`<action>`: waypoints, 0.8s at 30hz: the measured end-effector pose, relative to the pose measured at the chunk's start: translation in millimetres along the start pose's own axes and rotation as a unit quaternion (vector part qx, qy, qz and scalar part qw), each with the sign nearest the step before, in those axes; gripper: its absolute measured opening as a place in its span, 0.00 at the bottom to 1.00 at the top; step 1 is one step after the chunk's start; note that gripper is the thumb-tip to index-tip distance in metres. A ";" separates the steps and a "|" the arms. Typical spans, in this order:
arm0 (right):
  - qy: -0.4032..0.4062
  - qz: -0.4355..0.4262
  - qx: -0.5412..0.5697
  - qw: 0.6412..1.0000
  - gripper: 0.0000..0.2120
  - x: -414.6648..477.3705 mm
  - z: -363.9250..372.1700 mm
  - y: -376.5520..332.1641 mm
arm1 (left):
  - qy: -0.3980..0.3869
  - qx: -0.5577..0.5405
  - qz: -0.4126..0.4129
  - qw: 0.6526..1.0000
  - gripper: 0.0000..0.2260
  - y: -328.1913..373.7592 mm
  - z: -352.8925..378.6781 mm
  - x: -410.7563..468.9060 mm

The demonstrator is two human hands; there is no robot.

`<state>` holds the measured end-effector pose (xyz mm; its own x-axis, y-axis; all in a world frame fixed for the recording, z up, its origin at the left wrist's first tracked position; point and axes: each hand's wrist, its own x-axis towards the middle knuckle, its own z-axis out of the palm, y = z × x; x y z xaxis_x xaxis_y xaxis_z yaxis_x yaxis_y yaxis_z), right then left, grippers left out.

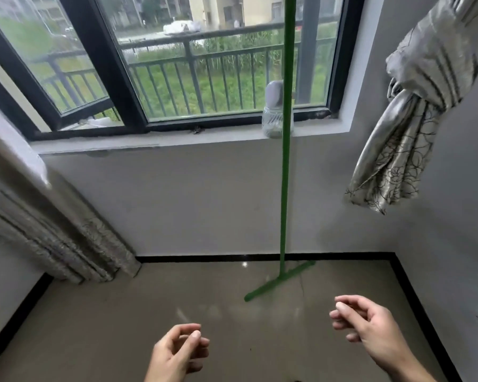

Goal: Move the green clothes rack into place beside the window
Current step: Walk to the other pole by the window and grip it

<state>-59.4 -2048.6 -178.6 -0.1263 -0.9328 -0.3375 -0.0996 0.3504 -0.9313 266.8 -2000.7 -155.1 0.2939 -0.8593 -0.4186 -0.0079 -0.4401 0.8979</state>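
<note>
One thin upright post of the green clothes rack (285,166) rises from a slanted green foot bar on the floor, right of centre, just in front of the wall under the window (204,78). Its top runs out of view. My left hand (177,354) hangs low at the bottom centre, fingers loosely curled, holding nothing. My right hand (364,323) hovers at the lower right, fingers also loosely curled and empty. Both hands are apart from the rack, a short way in front of its foot.
A clear jar (273,125) with a pale lid stands on the window sill behind the post. A grey curtain (55,238) hangs to the floor at left. A knotted patterned curtain (406,139) hangs at right near the side wall. The floor is glossy tile.
</note>
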 end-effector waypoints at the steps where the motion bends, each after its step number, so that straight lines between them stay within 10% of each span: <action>1: -0.007 -0.005 -0.002 1.000 0.04 22.2 6.2 -13.2 | 0.002 0.003 0.007 1.000 0.05 12.0 2.8 19.1; 10: -0.013 -0.036 -0.021 0.999 0.04 178.3 59.8 -98.3 | -0.024 0.015 0.047 0.998 0.05 98.7 20.6 184.7; 24: 0.266 -0.022 -0.044 0.963 0.11 328.8 145.5 -169.3 | -0.309 0.111 0.244 0.913 0.04 321.2 109.3 428.9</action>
<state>59.5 -2426.9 -151.8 -0.6045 -0.7807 -0.1582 -0.1972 0.3390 -0.9199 285.8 -2539.1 -61.1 -0.3904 -0.9200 -0.0356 -0.2073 0.0502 0.9770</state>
